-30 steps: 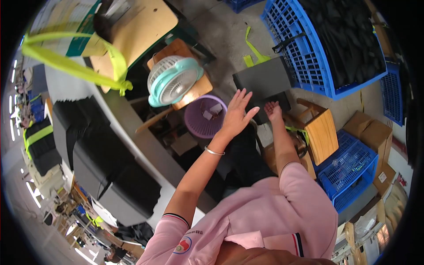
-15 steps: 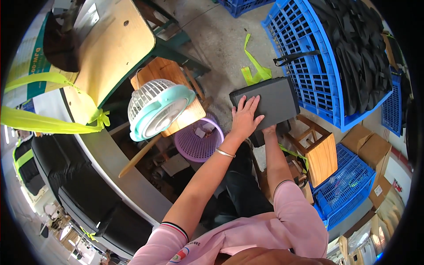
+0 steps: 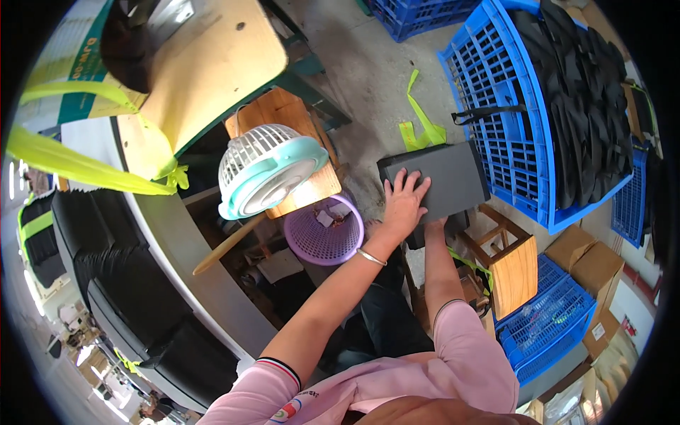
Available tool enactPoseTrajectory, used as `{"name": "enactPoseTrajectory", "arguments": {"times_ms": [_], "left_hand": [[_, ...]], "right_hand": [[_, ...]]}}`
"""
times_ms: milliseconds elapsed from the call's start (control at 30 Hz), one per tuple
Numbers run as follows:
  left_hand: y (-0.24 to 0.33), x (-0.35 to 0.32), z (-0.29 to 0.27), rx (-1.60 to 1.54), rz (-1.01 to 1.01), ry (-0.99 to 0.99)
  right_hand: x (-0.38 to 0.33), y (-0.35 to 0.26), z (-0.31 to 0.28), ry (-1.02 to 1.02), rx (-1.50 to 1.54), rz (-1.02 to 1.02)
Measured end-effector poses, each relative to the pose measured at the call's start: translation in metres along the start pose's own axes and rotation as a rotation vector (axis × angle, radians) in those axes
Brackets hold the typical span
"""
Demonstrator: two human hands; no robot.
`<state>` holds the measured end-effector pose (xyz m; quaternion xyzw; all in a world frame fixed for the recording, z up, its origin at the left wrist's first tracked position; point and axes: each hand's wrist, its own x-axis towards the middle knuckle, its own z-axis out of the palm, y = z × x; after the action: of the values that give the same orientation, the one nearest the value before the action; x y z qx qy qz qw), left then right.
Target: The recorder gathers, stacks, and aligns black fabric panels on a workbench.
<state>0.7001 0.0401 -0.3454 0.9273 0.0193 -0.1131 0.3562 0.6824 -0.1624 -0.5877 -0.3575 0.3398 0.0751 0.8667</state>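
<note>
A stack of dark grey flat pieces (image 3: pixel 457 180) lies in front of me, close to a blue crate. My left hand (image 3: pixel 404 205) rests palm down on the stack's top near its left side, fingers stretched out and a bracelet at the wrist. Under the near edge reaches my right hand (image 3: pixel 435 228); its fingers are hidden beneath the stack, so its grip does not show. A yellow-green strap (image 3: pixel 425 134) lies just beyond the stack, its end running up across the floor.
At the right stands the tilted blue crate (image 3: pixel 501 142) full of black fabric pieces (image 3: pixel 584 113). A wooden stool (image 3: pixel 516 276) and another blue crate (image 3: pixel 552 333) are nearer. To the left are a fan (image 3: pixel 273 170), a purple basket (image 3: pixel 304 244) and black stacks (image 3: pixel 134 304).
The whole view has shifted, so most things sit slightly lower and the far ones further right. My hands keep about the same places on and under the stack.
</note>
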Motion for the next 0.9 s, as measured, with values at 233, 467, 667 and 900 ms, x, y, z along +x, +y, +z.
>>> {"name": "enactPoseTrajectory", "arguments": {"times_ms": [233, 467, 667, 900], "left_hand": [[0.04, -0.051, -0.017, 0.133, 0.027, 0.09], [0.14, -0.157, -0.064, 0.208, 0.151, 0.276], [0.187, -0.26, -0.127, 0.226, 0.169, 0.253], [0.237, -0.37, -0.175, 0.313, 0.165, 0.797]], "right_hand": [[-0.054, 0.028, 0.174, -0.253, -0.124, 0.045], [-0.137, 0.078, 0.356, -0.613, -0.174, 0.267], [-0.255, 0.083, 0.452, -0.901, -0.222, 0.361], [-0.366, 0.049, 0.459, -1.078, -0.302, 0.345]]}}
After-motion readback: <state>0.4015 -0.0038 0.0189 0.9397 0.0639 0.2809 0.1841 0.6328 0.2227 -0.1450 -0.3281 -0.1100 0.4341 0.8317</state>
